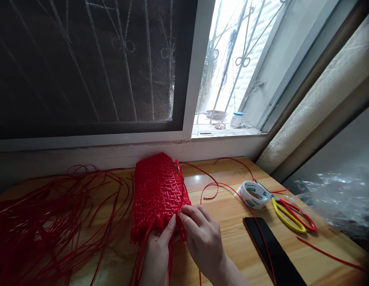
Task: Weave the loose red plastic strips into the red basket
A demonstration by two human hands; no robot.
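Note:
A red woven plastic basket piece lies on the wooden table, its near edge unfinished with loose strands hanging down. My left hand grips that near edge from below, thumb up against the weave. My right hand pinches the edge of the weave beside it, fingers closed on a red strand. Both hands touch the basket at its lower right corner.
A big tangle of loose red plastic strands covers the table's left side. A roll of tape, yellow and red scissors and a black flat bar lie to the right. Crinkled clear plastic is at far right. A window is behind.

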